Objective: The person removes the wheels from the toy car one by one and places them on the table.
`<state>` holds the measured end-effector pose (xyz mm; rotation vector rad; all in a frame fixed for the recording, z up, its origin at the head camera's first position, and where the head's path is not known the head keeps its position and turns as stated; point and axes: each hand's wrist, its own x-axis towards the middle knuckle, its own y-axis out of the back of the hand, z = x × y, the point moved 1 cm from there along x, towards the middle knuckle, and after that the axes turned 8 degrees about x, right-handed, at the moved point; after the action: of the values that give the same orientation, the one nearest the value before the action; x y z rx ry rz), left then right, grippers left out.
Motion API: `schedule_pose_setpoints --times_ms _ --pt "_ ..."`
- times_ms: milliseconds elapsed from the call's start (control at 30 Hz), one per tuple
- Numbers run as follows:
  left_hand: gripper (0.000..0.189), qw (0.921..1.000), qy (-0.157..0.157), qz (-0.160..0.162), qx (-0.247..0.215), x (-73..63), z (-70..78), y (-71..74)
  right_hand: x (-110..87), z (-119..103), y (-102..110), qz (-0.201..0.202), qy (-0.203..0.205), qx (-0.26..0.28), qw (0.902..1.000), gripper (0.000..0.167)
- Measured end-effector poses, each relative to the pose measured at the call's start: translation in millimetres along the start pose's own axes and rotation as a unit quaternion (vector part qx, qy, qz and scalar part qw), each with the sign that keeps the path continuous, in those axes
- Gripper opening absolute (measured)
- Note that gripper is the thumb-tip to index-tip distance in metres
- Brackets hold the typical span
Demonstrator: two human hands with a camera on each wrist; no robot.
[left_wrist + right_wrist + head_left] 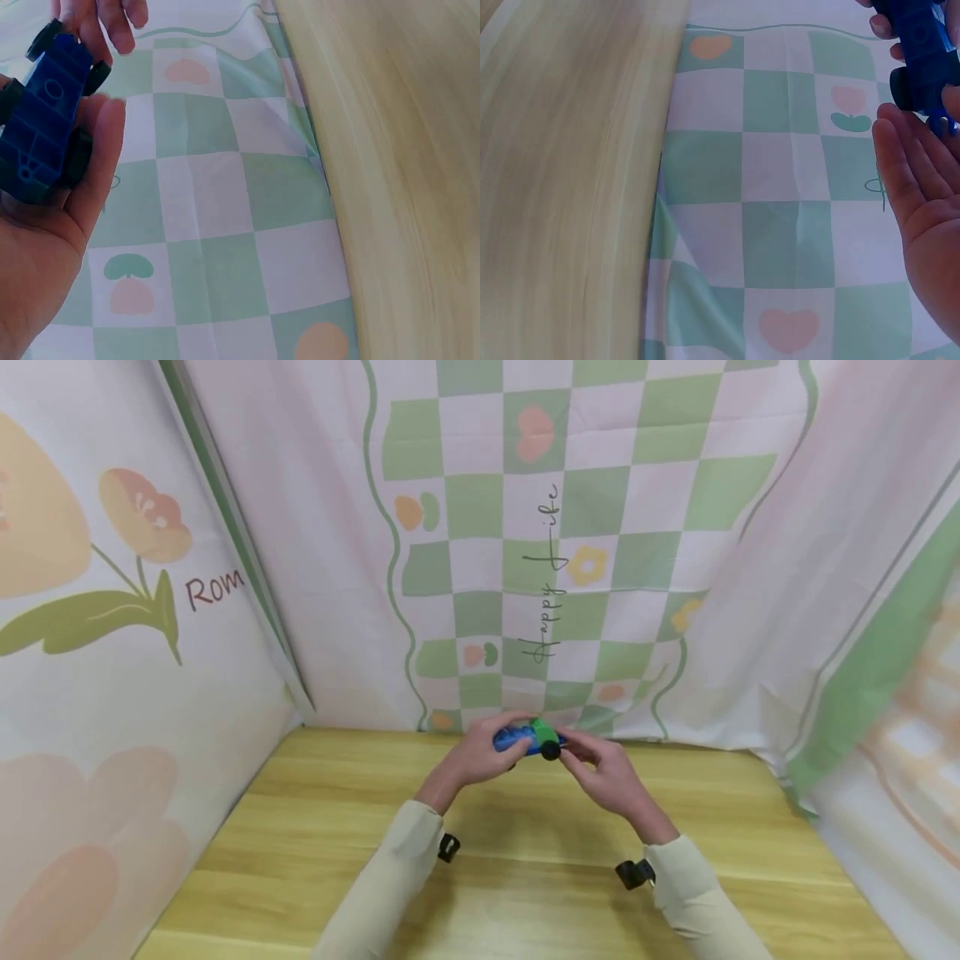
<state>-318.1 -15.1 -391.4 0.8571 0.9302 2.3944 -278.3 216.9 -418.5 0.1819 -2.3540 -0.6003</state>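
A toy car [517, 741] with a blue body, a green block on top and black wheels is held up between both hands, over the back of the table. My left hand [483, 752] grips its body, thumb on the near side and fingers behind. In the left wrist view, the car's hollow blue underside [45, 112] faces the camera. My right hand [603, 768] pinches the car's right end with thumb and forefinger, the other fingers extended. A small blue hook-like piece [941, 124] shows at that end in the right wrist view.
The wooden table [525, 877] ends against a hanging cloth [480, 568] with green and white checks. A printed cloth wall [112, 710] stands at the left, and more cloth [885, 735] hangs at the right. Black wrist cameras [635, 874] sit by both sleeves.
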Motion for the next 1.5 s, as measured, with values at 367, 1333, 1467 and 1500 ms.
schedule_pose_setpoints --times_ms 367,1333,1467,1500 --pt "0.042 0.9989 0.005 -0.039 -0.026 5.2 8.7 2.6 -2.1 -8.0 2.1 0.016 0.007 0.025 0.9995 0.036" --pt "0.048 0.9980 0.025 -0.058 -0.003 3.0 4.3 3.6 -3.7 -3.4 -3.1 0.009 -0.054 0.118 0.9915 0.033" --pt "0.045 0.9987 0.016 -0.048 -0.002 2.9 3.4 3.3 -3.4 -4.9 -2.9 0.006 -0.062 0.106 0.9924 0.033" --pt "0.045 0.9988 0.017 -0.047 -0.003 2.8 3.4 3.4 -3.1 -5.7 -2.7 0.004 -0.063 0.097 0.9933 0.034"
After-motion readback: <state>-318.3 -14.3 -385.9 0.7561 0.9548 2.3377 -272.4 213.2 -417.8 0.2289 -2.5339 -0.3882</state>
